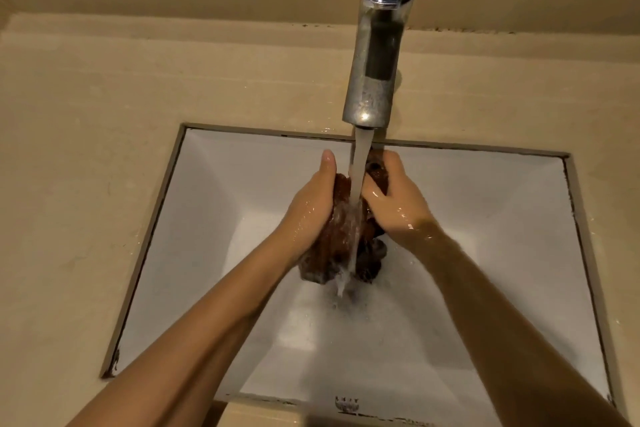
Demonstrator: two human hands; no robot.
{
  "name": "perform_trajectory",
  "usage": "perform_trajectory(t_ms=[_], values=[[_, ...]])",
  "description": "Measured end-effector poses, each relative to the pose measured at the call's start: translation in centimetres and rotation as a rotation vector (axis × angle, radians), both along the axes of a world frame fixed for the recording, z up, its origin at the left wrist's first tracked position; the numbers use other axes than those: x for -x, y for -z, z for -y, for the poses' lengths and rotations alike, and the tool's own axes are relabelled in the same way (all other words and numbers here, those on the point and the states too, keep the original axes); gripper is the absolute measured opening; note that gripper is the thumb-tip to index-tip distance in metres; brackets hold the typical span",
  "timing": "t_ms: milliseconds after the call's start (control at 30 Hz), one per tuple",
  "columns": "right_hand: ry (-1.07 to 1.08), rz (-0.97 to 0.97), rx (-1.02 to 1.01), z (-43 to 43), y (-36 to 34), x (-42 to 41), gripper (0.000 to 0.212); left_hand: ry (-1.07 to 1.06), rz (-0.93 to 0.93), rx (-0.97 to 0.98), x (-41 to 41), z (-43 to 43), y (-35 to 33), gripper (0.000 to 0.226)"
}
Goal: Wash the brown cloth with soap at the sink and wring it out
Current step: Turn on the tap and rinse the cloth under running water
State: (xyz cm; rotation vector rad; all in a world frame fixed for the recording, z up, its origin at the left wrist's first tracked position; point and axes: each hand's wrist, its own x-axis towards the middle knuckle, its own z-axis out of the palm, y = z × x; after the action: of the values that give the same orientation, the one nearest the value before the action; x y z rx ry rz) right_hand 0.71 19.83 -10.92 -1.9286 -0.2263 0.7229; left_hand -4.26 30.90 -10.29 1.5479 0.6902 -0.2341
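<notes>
— Forearms first: left forearm (207,315) and right forearm (502,315), both bare and wet, reach toward the tap (377,55). Where is the brown cloth (329,246)?

— Straight below the tap's spout, over the sink (242,184), bunched between the two hands. Water (360,163) from the tap runs down its middle and off its lower end.

— Which way does it lie?

— Its long axis runs from just under the spout back toward the person. The far end is higher and the near end hangs loose below the wrists.

— And the grips?

— The right hand (398,204), right of the tap's stream, has its fingers curled round the far end and closed on it. The left hand (311,208), left of the stream, lies with its palm against the cloth's side, one digit straight and pointing toward the tap (the rest are hidden behind the cloth, so I cannot tell whether they curl).

— So, for wringing?

— My guess: both hands sit level on the far half, about equally near the spout. One of them, likely the left, would have to slide to the hanging near end so the twist runs along that axis. For now this reads as wetting or rinsing, and I can't tell which.
</notes>
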Motion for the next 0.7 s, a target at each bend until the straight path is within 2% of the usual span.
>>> perform_trajectory(t_ms=[67, 167, 267, 333, 400, 500, 533, 600, 700], values=[[-0.197, -0.043, -0.012, 0.6, -1.3, -0.7, 0.054, 0.065, 0.009, 0.054, -0.3, -0.4, -1.0, 0.065], [-0.263, -0.109, 0.002, 0.9, -2.3, -1.4, 0.049, 0.029, 0.019, 0.147, -0.4, -0.6, -0.9, 0.076], [-0.158, -0.176, -0.103, 1.2, -3.0, -1.3, 0.034, -0.134, 0.031, 0.389, -0.1, -1.8, 0.3, 0.078], [-0.111, -0.229, -0.216, 1.2, -3.4, -0.8, 0.034, -0.185, 0.031, 0.569, 0.7, -2.4, 1.8, 0.073], [-0.009, -0.332, -0.35, 1.0, -3.7, -0.3, 0.036, -0.142, -0.013, 0.757, 1.8, -2.0, 2.9, 0.06], [0.173, -0.519, -0.522, 0.8, -3.8, -0.4, 0.023, -0.107, -0.076, 0.905, 2.6, -0.7, 3.8, 0.031], [0.229, -0.553, -0.547, 0.7, -3.7, -0.4, 0.02, -0.124, -0.093, 0.941, 2.8, -0.5, 3.8, 0.029], [0.324, -0.579, -0.579, 0.9, -3.1, -0.4, 0.022, -0.172, -0.136, 0.998, 3.2, -0.4, 3.8, 0.052], [0.379, -0.497, -0.582, 1.3, -2.4, -0.6, 0.032, -0.287, -0.11, 1.135, 3.7, -0.8, 3.8, 0.082]])
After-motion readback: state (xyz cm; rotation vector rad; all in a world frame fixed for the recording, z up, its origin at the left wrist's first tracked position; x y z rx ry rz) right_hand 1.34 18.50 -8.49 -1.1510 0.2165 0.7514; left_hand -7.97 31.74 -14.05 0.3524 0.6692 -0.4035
